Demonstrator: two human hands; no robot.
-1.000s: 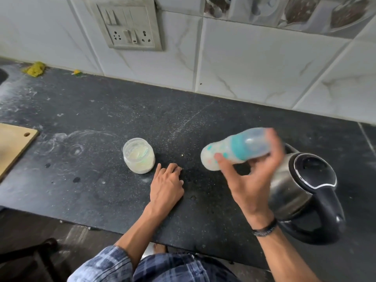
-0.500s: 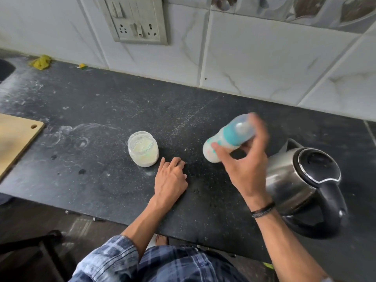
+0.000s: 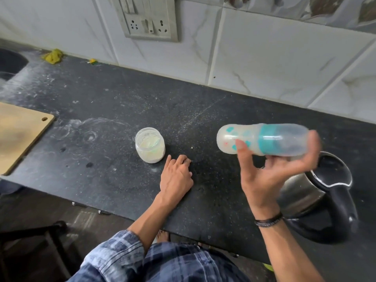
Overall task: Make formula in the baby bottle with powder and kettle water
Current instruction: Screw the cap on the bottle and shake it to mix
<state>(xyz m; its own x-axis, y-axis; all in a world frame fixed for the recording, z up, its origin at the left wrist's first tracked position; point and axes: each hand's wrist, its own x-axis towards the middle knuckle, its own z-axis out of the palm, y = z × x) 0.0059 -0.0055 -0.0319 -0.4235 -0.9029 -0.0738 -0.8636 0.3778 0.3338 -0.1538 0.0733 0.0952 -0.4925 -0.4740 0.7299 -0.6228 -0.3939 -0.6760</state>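
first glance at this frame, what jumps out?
The baby bottle, held sideways above the dark counter in the right hand, with its teal collar and cap on. Just right of it stands the steel kettle, lid shut. The left hand rests flat on the counter beside an open jar of powder.

The right hand [image 3: 270,176] grips the baby bottle [image 3: 262,141] lying sideways in the air above the dark counter [image 3: 114,102], in front of the kettle [image 3: 321,192]. The left hand [image 3: 176,178] rests flat on the counter just beside the open powder jar [image 3: 150,144] (pale powder inside).
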